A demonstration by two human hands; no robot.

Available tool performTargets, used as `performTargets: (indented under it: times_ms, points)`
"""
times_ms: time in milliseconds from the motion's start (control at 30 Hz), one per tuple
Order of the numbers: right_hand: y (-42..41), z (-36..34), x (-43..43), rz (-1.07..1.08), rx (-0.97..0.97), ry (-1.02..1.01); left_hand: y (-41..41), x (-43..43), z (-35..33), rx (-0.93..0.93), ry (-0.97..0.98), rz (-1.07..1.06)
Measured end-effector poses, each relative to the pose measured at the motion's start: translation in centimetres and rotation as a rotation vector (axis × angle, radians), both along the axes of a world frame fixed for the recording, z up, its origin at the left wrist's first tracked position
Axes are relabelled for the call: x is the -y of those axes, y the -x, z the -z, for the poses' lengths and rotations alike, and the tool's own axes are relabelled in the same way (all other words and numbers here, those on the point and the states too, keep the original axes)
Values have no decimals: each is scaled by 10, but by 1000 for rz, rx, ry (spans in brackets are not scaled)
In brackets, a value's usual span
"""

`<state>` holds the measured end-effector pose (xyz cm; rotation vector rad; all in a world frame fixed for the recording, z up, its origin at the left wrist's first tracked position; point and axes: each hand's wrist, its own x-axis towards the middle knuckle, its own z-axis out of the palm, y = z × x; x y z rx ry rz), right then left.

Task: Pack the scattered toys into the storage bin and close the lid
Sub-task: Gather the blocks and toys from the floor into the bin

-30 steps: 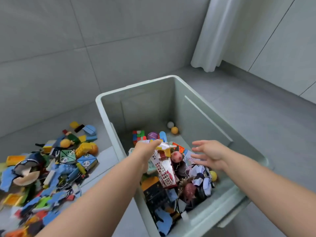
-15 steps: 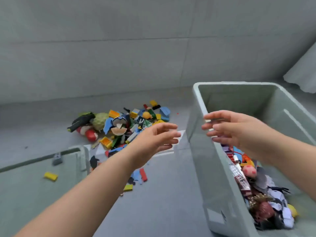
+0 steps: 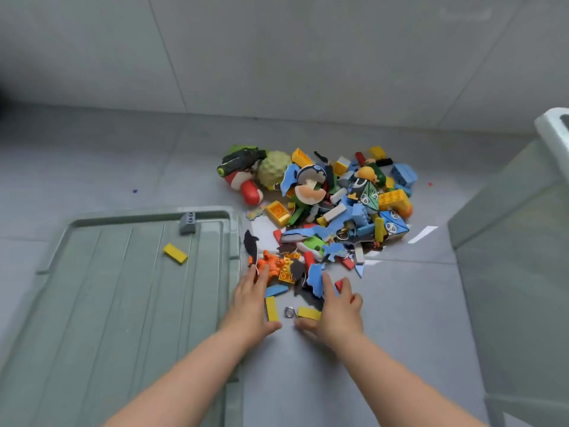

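A heap of scattered toys (image 3: 332,208) lies on the grey floor: bricks, blue foam pieces, a red-and-white plush, a bumpy green ball. My left hand (image 3: 251,298) and my right hand (image 3: 337,309) rest on the floor at the heap's near edge, fingers spread, cupped around a few small pieces: two yellow blocks (image 3: 271,308), a metal ring (image 3: 289,312) and blue foam bits. Neither hand has lifted anything. The pale green storage bin (image 3: 523,229) stands at the right edge; its inside is out of view. Its lid (image 3: 123,291) lies flat on the floor to the left.
On the lid lie a yellow block (image 3: 175,253) and a grey brick (image 3: 187,222). A grey tiled wall rises behind the heap. Bare floor runs between the lid and the bin, under my forearms.
Both hands left the bin, swung left and came down on the floor at the heap's near edge. The view turned from the bin to the heap and the lid.
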<state>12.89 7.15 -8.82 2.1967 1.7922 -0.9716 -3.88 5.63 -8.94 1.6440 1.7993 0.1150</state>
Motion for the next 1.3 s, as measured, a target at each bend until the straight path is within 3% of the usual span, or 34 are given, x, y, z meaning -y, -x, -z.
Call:
performTargets:
  times_ms: [167, 367, 467, 600, 733, 867, 933, 1000, 1100, 1200, 1300]
  points:
    - [14, 13, 7, 82, -93, -196, -16, -29, 6, -86, -57, -40]
    - [6, 19, 4, 253, -135, -185, -30, -50, 15, -171, -92, -21]
    - [-2, 22, 11, 203, -115, -254, -34, -48, 22, -81, -169, -16]
    - [-22, 25, 18, 215, -143, -321, -30, -33, 22, 311, -268, -87]
    - [-38, 24, 32, 502, -334, -396, -28, -10, -2, 742, -277, -341]
    - [-33, -4, 47, 789, -626, -458, -34, 10, -22, 1357, 21, -825]
    - [-14, -26, 52, 781, -820, -457, -37, 18, -27, 1606, 212, -967]
    - [12, -42, 59, 626, -949, -385, -39, 25, -28, 1682, 335, -1024]
    - [29, -42, 67, 438, -861, -329, -40, 34, -29, 1697, 377, -1173]
    - [14, -18, 56, 484, -453, -377, -38, 45, -27, 1560, 353, -1354]
    - [4, 9, 50, 196, -159, -236, -31, 56, -29, 1510, 367, -1365]
